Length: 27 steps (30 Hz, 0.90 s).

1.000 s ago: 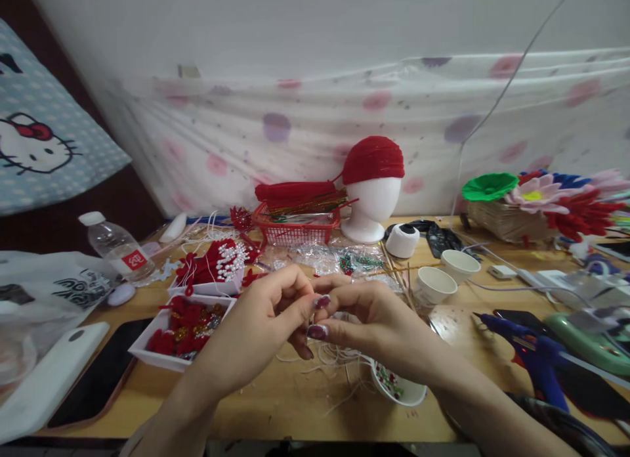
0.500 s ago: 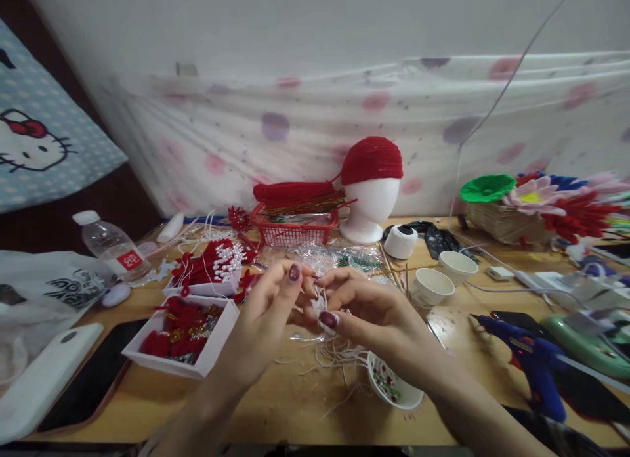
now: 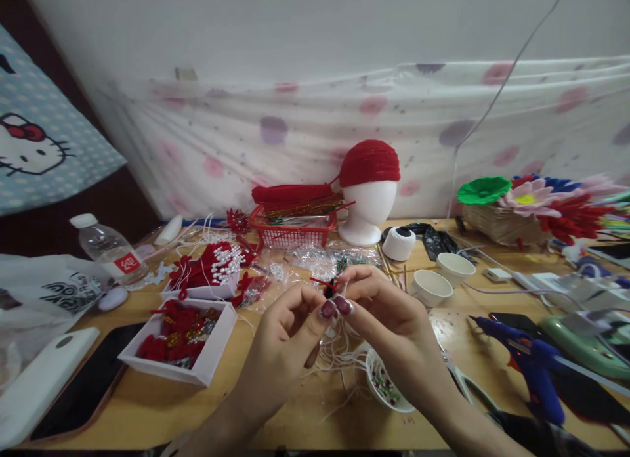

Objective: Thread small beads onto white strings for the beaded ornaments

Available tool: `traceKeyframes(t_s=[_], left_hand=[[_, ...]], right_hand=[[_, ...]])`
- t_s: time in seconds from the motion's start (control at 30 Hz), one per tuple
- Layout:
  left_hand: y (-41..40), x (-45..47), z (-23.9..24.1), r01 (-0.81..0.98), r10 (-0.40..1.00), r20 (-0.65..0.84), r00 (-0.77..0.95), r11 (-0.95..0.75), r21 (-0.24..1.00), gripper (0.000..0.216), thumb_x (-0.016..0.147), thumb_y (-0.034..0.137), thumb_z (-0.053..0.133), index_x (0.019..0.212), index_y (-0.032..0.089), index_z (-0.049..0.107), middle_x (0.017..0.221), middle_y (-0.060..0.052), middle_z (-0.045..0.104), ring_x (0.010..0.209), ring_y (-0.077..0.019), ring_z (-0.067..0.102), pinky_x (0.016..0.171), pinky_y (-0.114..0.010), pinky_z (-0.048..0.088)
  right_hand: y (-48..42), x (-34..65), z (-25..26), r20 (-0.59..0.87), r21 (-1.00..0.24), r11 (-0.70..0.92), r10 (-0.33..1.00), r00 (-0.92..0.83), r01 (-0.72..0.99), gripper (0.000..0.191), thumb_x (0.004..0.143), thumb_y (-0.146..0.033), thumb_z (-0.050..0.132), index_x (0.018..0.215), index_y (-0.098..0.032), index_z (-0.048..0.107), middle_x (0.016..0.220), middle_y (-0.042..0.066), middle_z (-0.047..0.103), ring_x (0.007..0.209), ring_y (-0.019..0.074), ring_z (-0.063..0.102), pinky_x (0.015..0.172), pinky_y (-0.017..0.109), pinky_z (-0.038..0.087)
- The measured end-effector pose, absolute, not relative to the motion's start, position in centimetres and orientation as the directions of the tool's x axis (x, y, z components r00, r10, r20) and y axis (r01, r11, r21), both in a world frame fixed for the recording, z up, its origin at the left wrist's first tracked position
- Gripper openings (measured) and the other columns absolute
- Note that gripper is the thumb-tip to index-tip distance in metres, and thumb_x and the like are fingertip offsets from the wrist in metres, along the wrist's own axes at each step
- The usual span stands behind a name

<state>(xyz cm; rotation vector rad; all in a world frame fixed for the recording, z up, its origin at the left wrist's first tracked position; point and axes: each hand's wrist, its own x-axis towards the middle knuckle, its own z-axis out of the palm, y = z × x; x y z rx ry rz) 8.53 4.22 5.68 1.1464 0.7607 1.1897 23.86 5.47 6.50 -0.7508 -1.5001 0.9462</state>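
Observation:
My left hand (image 3: pixel 288 335) is closed in a pinch at the middle of the table, its thumb tip meeting that of my right hand (image 3: pixel 386 312). A small piece with a thin red stem and a black part (image 3: pixel 329 287) pokes up from between the fingertips. A white cord (image 3: pixel 345 287) shows at the closed fingers of my right hand. Fingers partly hide the piece, so its full shape is unclear. Below the hands lie loose white cords (image 3: pixel 339 357). A white bowl (image 3: pixel 370 386) with red and green beads sits under my right wrist.
White boxes (image 3: pixel 209 371) of red ornaments stand at left, near phones and a bottle (image 3: pixel 111 250). Behind are a red basket (image 3: pixel 290 235) and a foam head (image 3: pixel 367 211). To the right lie paper cups (image 3: pixel 433 289), scissors (image 3: pixel 467 385) and a blue glue gun (image 3: pixel 529 358).
My fingertips have drawn together. The red and black piece now shows above them, where a whitish item showed before. Scissors have come into sight beside my right forearm.

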Motion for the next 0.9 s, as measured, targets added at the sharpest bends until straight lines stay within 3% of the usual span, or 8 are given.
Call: traceKeyframes(t_s=[0.17,0.3,0.67,0.9], left_hand=[[4.22,8.6,5.49,-0.332,0.966,0.139,0.22,-0.059,0.941,0.039,0.084,0.052,0.07,0.075,0.02,0.051,0.05,0.01,0.036,0.04,-0.0043,0.025,0.039,-0.018,0.021],[4.06,8.7,5.51,-0.321,0.966,0.148,0.21,-0.075,0.944,0.039,0.085,0.052,0.07,0.075,0.019,0.052,0.052,0.01,0.037,0.041,-0.0039,0.027,0.04,-0.017,0.021],[4.22,8.75,5.3,-0.259,0.972,0.175,0.158,-0.13,0.957,0.038,0.084,0.052,0.071,0.073,0.019,0.054,0.054,0.008,0.036,0.044,-0.0056,0.026,0.041,-0.02,0.02],[4.19,8.63,4.96,-0.242,0.976,0.172,0.131,-0.137,0.961,0.037,0.085,0.05,0.07,0.074,0.018,0.057,0.057,0.007,0.038,0.047,-0.0057,0.028,0.043,-0.02,0.022]], right_hand=[[5.5,23.72,6.35,0.478,-0.878,0.47,0.87,-0.126,-0.087,0.006,0.086,-0.028,0.071,0.08,-0.027,0.072,0.096,0.001,0.061,0.092,0.0168,0.061,0.085,0.034,0.048],[5.6,23.77,6.41,0.466,-0.884,0.455,0.874,-0.134,-0.11,0.005,0.084,-0.028,0.073,0.087,-0.03,0.077,0.1,0.002,0.065,0.099,0.0173,0.062,0.088,0.033,0.05],[5.53,23.95,6.26,0.446,-0.895,0.442,0.891,-0.086,-0.063,0.008,0.083,-0.03,0.075,0.076,-0.031,0.08,0.099,0.003,0.07,0.097,0.0202,0.064,0.094,0.041,0.048],[5.57,24.12,6.4,0.447,-0.894,0.446,0.893,-0.052,-0.037,0.008,0.082,-0.029,0.075,0.076,-0.029,0.08,0.101,0.004,0.072,0.1,0.0202,0.065,0.089,0.038,0.05]])
